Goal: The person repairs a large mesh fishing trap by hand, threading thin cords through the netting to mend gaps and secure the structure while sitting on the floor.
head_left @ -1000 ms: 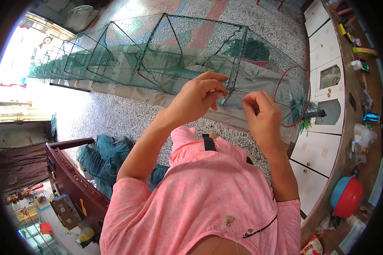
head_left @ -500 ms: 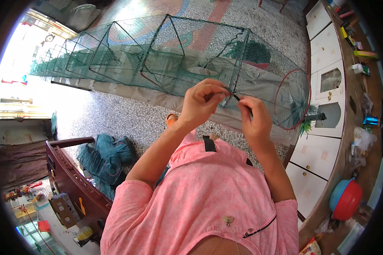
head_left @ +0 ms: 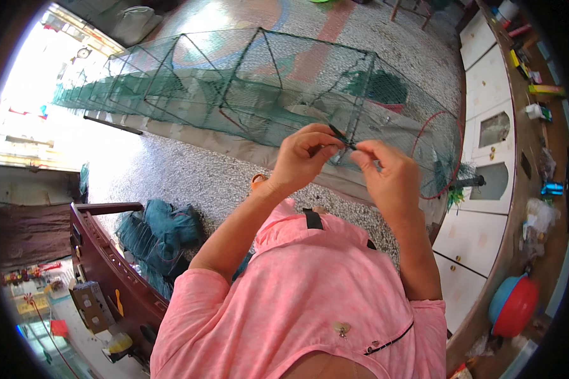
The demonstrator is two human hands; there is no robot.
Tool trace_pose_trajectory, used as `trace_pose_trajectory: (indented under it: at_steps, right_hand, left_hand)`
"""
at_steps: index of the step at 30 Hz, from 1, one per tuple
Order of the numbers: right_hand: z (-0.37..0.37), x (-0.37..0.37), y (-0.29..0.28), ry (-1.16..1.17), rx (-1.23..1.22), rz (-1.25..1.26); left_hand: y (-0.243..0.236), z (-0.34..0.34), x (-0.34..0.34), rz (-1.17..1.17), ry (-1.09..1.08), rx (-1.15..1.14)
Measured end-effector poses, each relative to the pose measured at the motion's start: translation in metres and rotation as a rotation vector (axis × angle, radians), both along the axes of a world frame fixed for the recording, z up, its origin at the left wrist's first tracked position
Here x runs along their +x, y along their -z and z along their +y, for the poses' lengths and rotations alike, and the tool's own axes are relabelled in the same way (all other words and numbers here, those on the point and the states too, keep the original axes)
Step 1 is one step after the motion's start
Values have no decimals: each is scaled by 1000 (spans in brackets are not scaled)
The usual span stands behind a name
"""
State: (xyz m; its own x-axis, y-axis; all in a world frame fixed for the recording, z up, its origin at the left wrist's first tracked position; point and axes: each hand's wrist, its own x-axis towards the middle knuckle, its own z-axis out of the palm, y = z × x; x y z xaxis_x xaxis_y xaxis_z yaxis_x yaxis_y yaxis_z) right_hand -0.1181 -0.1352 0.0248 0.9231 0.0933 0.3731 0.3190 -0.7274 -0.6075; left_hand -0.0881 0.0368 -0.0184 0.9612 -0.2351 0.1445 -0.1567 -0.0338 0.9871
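Note:
A long folding fish trap (head_left: 246, 82) of green mesh over dark square frames stretches across in front of me. My left hand (head_left: 305, 158) is closed in a pinch at the near lower corner of one frame, with the mesh there between its fingers. My right hand (head_left: 389, 177) is just to its right, thumb and fingers pinching the lower end of a slender black tool (head_left: 339, 132). The tool tilts up to the left, its tip over the mesh beside the left fingertips. Its exact kind is too small to make out.
A red hoop (head_left: 417, 142) rounds the trap's right end, by white cabinets (head_left: 468, 234). Grey sheeting (head_left: 196, 139) lies under the trap. At lower left are a bundle of blue-green netting (head_left: 164, 234) and a dark red wooden frame (head_left: 107, 252). A red basin (head_left: 517, 306) stands on the right counter.
The black tool has swung from beneath the right fingers to point up and left, across the frame corner. My right hand has shifted slightly right and turned; the left stays at the corner.

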Motion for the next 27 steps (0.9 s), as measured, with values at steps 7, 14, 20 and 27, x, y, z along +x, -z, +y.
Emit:
trace_pose_trajectory:
  at_steps: [7,14,20,27]
  right_hand:
    - [35,46,0,-136,-39,-216]
    - [70,65,-37,-342,342,-306]
    - [18,29,-99,-420,763,-340]
    - [-88,-54,-149,-512,1247,-563]
  left_hand:
    - [8,0,3,-326,-19,91]
    - [7,-2,3,-222,-25,-13]
    - [7,0,-4,20,46,-98]
    - [5,-13,2,94,1,-353]
